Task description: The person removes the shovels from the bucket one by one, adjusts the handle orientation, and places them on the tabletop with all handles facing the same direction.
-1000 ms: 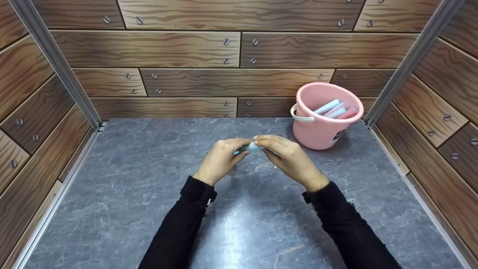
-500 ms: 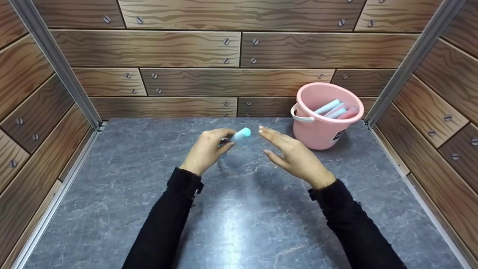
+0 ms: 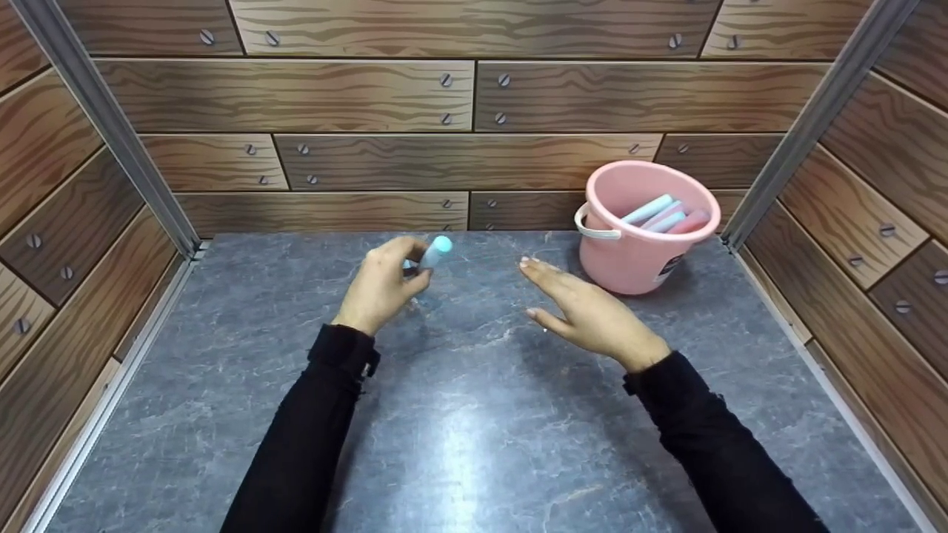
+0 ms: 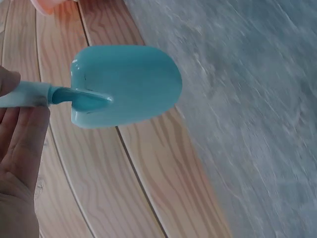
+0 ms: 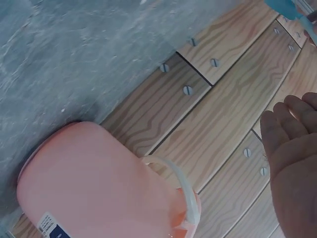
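A teal hand trowel (image 4: 133,82) with a pale blue handle (image 4: 29,94) is in my left hand (image 3: 381,281), its rounded blade hanging above the tabletop in the left wrist view. Thumb and fingers pinch the handle, whose bright end cap (image 3: 442,245) points up in the head view; the hand hides most of the rest. My right hand (image 3: 592,314) holds nothing and hovers over the table, fingers straight and thumb apart. Just beyond it stands the pink bucket (image 3: 629,263). In the right wrist view, part of the trowel (image 5: 285,7) shows at the top right corner.
Several light blue and pink handles (image 3: 655,211) stick up inside the bucket at the back right. Its white carrying handle (image 3: 596,233) hangs on the left side. Wood-patterned walls (image 3: 370,96) enclose the grey marbled tabletop (image 3: 244,355) at the back and sides.
Both hands were together around the trowel; the right hand has let go and moved slightly right. My left hand has carried the trowel left and farther back. The bucket has stayed put.
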A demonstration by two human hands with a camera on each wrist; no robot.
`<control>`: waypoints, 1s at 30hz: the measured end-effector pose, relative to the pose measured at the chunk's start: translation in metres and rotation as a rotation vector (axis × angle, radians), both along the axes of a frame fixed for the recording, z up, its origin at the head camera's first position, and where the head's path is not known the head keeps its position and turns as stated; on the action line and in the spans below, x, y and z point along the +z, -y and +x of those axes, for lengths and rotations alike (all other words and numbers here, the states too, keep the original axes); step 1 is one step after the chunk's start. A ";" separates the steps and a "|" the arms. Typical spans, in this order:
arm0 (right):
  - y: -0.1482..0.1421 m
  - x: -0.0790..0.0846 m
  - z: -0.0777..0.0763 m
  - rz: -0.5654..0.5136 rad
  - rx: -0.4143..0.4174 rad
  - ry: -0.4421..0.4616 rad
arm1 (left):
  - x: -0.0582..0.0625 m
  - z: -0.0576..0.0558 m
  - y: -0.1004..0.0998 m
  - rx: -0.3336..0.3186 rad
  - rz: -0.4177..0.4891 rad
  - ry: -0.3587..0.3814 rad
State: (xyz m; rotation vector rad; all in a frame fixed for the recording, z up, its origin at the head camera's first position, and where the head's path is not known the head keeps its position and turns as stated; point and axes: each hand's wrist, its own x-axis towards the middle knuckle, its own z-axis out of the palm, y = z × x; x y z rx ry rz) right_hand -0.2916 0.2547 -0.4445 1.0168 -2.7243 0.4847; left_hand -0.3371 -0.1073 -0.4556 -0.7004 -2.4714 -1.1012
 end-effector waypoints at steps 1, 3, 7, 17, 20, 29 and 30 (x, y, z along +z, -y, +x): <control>-0.001 -0.001 0.000 0.003 -0.001 0.006 | 0.000 -0.001 0.003 0.018 0.002 0.002; -0.002 -0.003 -0.001 0.009 -0.005 0.018 | 0.000 -0.004 0.007 0.053 0.005 0.006; -0.005 -0.005 -0.003 0.017 -0.013 0.046 | 0.000 -0.009 0.017 0.112 0.006 -0.006; -0.011 -0.006 -0.005 0.050 -0.017 0.103 | -0.002 -0.019 0.036 0.221 -0.010 0.023; -0.012 -0.008 -0.006 0.072 -0.010 0.111 | -0.003 -0.022 0.039 0.247 0.001 0.035; -0.011 -0.016 -0.007 0.090 0.027 0.129 | -0.006 -0.026 0.049 0.330 0.058 0.091; -0.011 -0.017 -0.007 0.093 0.031 0.129 | -0.007 -0.027 0.051 0.339 0.060 0.091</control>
